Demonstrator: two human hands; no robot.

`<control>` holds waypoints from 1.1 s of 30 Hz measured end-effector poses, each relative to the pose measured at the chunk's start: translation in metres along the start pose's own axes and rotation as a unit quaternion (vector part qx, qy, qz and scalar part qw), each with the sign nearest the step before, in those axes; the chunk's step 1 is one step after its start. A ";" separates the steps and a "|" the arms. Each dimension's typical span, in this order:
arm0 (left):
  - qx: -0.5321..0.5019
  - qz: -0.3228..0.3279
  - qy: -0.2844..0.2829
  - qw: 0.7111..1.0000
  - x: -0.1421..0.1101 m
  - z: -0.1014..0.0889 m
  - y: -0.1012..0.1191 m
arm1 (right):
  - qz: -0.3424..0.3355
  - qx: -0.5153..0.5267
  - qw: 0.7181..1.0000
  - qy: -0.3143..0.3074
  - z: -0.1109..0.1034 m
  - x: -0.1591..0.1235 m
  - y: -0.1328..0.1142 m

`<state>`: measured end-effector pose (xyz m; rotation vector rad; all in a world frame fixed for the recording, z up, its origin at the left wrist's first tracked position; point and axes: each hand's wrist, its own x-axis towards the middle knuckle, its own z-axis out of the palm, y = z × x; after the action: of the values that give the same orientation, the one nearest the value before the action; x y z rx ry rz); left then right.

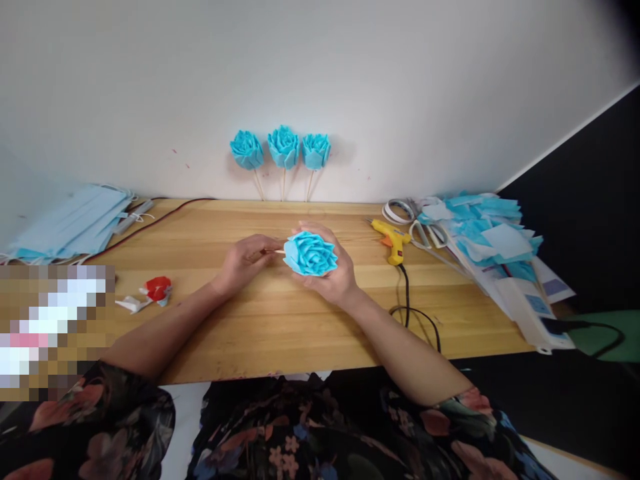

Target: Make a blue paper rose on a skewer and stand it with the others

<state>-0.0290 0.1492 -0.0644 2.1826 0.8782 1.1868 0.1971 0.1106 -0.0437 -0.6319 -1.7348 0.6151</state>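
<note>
Above the middle of the table I hold a blue handmade flower [313, 253] on a thin wooden stick, its bloom facing right and up. My left hand [249, 259] pinches the stick just left of the bloom. Around the bloom curves my right hand [337, 270], with the thumb below and the fingers behind, partly hidden by the petals. Three similar blue flowers [283, 148] on sticks lean against the wall behind the table.
A yellow glue gun [393, 240] with a black cord lies right of my hands, near scissors [429, 235] and a tape roll [399, 211]. Blue cut pieces [487, 227] pile at right beside a white power strip [535, 317]. Face masks [75, 220] and a red scrap [159, 289] lie left.
</note>
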 end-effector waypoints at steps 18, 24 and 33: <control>-0.005 0.007 -0.003 1.000 0.003 0.000 0.006 | -0.065 -0.048 0.997 -0.004 0.001 0.007 -0.006; -0.001 0.016 0.019 1.000 0.003 -0.001 0.005 | -0.038 -0.018 0.999 -0.021 0.002 0.006 -0.004; 0.061 -0.006 0.096 0.994 0.004 -0.011 -0.010 | -0.047 -0.056 0.996 0.052 -0.015 0.007 -0.012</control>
<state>-0.0400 0.1605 -0.0632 2.1802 1.0666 1.3878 0.2088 0.1080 -0.0267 -0.6439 -1.7002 0.4150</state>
